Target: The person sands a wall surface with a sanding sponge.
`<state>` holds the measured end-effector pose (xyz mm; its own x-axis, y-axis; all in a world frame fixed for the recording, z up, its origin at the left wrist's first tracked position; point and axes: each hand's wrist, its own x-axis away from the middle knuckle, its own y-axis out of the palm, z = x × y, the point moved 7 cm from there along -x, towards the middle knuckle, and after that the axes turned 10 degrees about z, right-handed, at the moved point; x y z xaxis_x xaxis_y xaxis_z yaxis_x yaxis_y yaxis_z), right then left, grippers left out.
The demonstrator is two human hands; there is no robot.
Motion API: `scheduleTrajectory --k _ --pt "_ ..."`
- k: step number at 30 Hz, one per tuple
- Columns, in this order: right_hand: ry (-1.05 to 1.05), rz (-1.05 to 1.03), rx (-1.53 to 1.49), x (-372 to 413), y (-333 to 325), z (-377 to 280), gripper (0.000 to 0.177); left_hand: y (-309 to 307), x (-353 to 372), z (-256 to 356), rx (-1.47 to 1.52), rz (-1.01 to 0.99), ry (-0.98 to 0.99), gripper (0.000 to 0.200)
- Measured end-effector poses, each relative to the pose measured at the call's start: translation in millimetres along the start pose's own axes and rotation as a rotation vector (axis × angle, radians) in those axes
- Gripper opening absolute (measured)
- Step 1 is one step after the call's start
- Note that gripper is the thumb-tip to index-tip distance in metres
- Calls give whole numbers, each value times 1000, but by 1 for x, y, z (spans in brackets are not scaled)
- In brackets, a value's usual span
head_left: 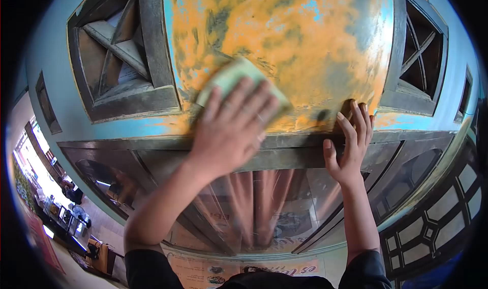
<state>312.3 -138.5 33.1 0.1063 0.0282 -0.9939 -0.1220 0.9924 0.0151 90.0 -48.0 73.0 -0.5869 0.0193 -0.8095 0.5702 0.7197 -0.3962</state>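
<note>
My left hand (pixel 231 123), blurred by motion, lies over a pale green sheet (pixel 241 67) and presses it against a wall panel. Corners of the sheet stick out past the fingers. Patchy orange, with grey-black smears and spots of light blue, the wall panel (pixel 284 39) fills the upper middle of the view. My right hand (pixel 352 141) holds nothing. Its fingers are apart, the fingertips at the panel's lower right edge and the thumb over the dark wooden beam (pixel 300 157) below.
Dark wooden vents with crossed slats, one left (pixel 119 50) and one right (pixel 419 55), flank the panel. Under the beam are glass panes with a pinkish curtain (pixel 254 207) behind. A fan (pixel 80 213) stands far left; a dark lattice (pixel 432 228) is at lower right.
</note>
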Motion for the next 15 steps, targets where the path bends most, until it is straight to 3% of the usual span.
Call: scheduleTrajectory --k 3,7,8,11,12,15 --pt "-18 -1 -102 0 -6 1 50 -7 -4 13 41 -81 91 58" --pt "-138 16 -359 -9 -11 -26 45 -13 -17 41 335 -197 247 57" --pt "-168 19 -422 -13 -12 -36 45 -14 -20 46 450 -2 301 42" --pt "-272 -23 -521 -23 -16 -61 44 -18 -21 50 422 94 425 20" --pt "-270 -38 -558 -23 -13 -63 45 -25 -23 49 383 258 422 11" --pt "-265 -91 -619 -18 -3 -66 47 -29 -25 35 362 339 326 11"
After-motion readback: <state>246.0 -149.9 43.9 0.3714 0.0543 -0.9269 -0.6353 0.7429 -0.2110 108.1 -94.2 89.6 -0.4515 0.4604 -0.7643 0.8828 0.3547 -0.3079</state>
